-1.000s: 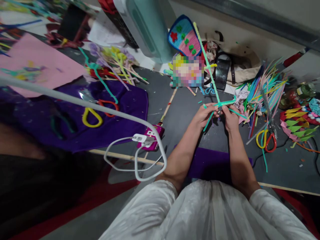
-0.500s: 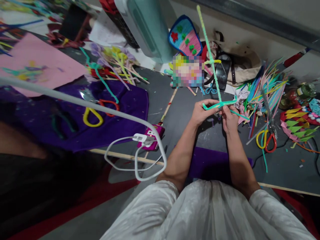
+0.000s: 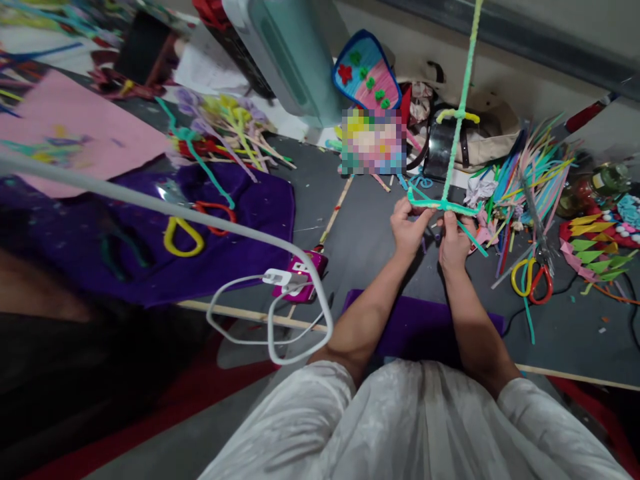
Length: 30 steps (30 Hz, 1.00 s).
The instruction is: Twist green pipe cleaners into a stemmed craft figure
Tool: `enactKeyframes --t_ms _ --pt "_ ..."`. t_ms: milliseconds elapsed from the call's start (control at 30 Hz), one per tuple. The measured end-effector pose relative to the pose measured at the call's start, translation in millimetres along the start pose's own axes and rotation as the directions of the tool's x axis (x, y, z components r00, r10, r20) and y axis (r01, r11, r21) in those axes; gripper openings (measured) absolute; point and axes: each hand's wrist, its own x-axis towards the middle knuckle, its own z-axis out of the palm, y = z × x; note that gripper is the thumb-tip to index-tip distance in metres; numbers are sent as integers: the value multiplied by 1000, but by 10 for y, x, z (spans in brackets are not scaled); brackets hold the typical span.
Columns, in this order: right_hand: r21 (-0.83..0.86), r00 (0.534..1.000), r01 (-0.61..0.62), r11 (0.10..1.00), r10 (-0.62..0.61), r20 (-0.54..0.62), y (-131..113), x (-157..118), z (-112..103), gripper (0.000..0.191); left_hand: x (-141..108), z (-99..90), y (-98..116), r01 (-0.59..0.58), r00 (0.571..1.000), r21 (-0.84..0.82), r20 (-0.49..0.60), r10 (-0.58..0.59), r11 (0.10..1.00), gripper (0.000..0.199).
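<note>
A pipe-cleaner frame (image 3: 455, 150) stands up from between my hands, with a long green stem that turns yellow at the top. A short yellow crosspiece (image 3: 468, 117) sits partway up the stem, and green arms spread out at its base. My left hand (image 3: 409, 229) pinches the left part of the base. My right hand (image 3: 454, 241) grips it just right of the stem, thumb on top. Right of my right hand lies a bundle of coloured pipe cleaners (image 3: 530, 173).
Yellow-and-red scissors (image 3: 533, 280) lie at the right, near glass jars (image 3: 607, 180). On the left are a purple cloth (image 3: 250, 233), yellow-handled scissors (image 3: 183, 237) and pliers (image 3: 123, 250). A white cable (image 3: 320, 293) loops over a pink device (image 3: 313, 273). A beige bag (image 3: 493, 127) lies behind the frame.
The stem has swung from leaning left to leaning right, and the base has turned with it. My left hand now holds the base with its fingers further left of the stem.
</note>
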Motion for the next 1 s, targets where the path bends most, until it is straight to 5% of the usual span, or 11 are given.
enactKeyframes --t_ms 200,433,567,733,1000 --pt "-108 993 114 988 -110 36 -18 6 -59 27 -31 51 18 261 960 -300 178 -215 917 8" --pt "-122 987 134 983 -121 106 2 27 -67 21 52 -24 35 540 837 -380 330 -436 751 23" --pt "-58 994 40 998 -34 103 33 29 -38 22 74 -32 4 615 785 -422 401 -472 666 22" --pt "35 994 -94 995 92 64 109 48 -12 25 72 -17 -38 649 761 -435 357 -542 625 17" --pt "4 992 -80 997 79 96 127 75 -15 21 64 -5 -43 659 750 -450 328 -575 603 12"
